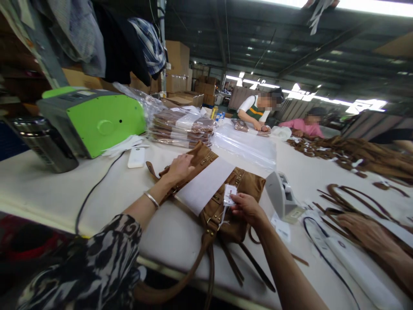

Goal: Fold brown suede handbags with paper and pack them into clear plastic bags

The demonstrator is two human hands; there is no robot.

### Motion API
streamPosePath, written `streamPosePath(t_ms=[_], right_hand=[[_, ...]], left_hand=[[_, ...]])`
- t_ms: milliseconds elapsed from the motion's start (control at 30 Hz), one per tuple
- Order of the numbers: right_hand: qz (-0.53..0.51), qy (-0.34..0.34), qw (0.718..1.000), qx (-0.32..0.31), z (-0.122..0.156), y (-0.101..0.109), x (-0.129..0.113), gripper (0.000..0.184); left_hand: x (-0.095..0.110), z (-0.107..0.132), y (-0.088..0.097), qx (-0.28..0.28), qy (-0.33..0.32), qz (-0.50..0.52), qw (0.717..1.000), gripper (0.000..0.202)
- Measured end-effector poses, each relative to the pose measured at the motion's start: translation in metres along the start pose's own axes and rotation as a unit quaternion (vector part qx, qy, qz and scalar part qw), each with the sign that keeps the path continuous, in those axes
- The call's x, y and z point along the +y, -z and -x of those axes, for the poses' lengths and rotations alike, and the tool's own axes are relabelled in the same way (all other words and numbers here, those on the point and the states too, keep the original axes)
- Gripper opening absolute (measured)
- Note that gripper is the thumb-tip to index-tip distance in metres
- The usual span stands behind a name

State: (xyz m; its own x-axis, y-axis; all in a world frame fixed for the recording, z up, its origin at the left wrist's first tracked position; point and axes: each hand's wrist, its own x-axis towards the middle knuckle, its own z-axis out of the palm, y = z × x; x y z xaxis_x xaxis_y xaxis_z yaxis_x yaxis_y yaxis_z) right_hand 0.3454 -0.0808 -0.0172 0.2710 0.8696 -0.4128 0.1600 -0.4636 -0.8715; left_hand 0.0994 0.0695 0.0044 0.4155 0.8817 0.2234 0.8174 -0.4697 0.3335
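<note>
A brown handbag (250, 185) lies on the white table in front of me, its handles hanging over the near edge. Around its middle goes a wide band of white paper (206, 183). My left hand (180, 168) rests on the bag's left part, left of the paper, fingers laid over the brown material. Between the thumb and fingers of my right hand (248, 208) is a white hang tag (230, 195), above the bag's right part. A white string runs from the tag down to the handle fitting.
Behind the bag are a stack of plastic-wrapped brown bags (182, 127) and clear plastic sheets (245, 144). A green machine (106, 122) and steel flask (47, 144) stand left. To the right are a grey dispenser (282, 196), a power strip (358, 267) and a co-worker's hand (364, 230).
</note>
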Motion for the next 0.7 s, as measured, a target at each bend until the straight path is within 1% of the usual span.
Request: streamPosePath(t_ms=[67,100,133,200,300,400,467,533,567,633,667,700], right_hand=[[0.012,-0.006,1.0,-0.004,-0.001,-0.008,-0.001,0.017],[0.029,-0.01,1.0,-0.005,-0.003,-0.014,-0.001,0.017],[0.053,-0.014,0.998,-0.004,-0.005,-0.019,0.0,0.017],[0.117,-0.013,0.993,0.004,-0.01,-0.027,0.002,0.021],[0.225,0.026,0.973,0.036,-0.015,-0.028,0.001,0.027],[0.307,0.072,0.946,0.069,-0.013,-0.016,0.001,0.031],[0.35,0.081,0.93,0.071,-0.009,-0.006,0.006,0.031],[0.38,0.078,0.92,0.058,-0.005,0.001,0.015,0.03],[0.383,0.069,0.92,0.047,-0.003,0.004,0.021,0.029],[0.369,0.04,0.928,0.018,-0.001,0.007,0.033,0.028],[0.359,0.024,0.933,0.003,-0.001,0.008,0.038,0.027],[0.354,0.012,0.935,-0.009,-0.002,0.008,0.043,0.027]], left_hand=[[-0.029,0.01,0.009,0.004,0.065,-0.024,0.998,0.043],[-0.041,0.016,0.011,0.001,0.088,-0.033,0.996,0.044],[-0.051,0.023,0.012,-0.003,0.105,-0.038,0.994,0.047],[-0.062,0.033,0.009,-0.012,0.13,-0.042,0.991,0.046],[-0.067,0.04,0.008,-0.043,0.145,-0.034,0.988,0.03],[-0.063,0.049,0.017,-0.102,0.131,-0.005,0.986,0.019],[-0.061,0.067,0.026,-0.155,0.108,0.028,0.982,0.012],[-0.061,0.098,0.033,-0.207,0.085,0.066,0.972,0.007],[-0.062,0.115,0.036,-0.238,0.08,0.091,0.964,0.01],[-0.066,0.144,0.04,-0.312,0.083,0.171,0.931,0.02],[-0.069,0.154,0.042,-0.338,0.086,0.216,0.912,0.025],[-0.071,0.157,0.045,-0.34,0.091,0.255,0.901,0.03]])
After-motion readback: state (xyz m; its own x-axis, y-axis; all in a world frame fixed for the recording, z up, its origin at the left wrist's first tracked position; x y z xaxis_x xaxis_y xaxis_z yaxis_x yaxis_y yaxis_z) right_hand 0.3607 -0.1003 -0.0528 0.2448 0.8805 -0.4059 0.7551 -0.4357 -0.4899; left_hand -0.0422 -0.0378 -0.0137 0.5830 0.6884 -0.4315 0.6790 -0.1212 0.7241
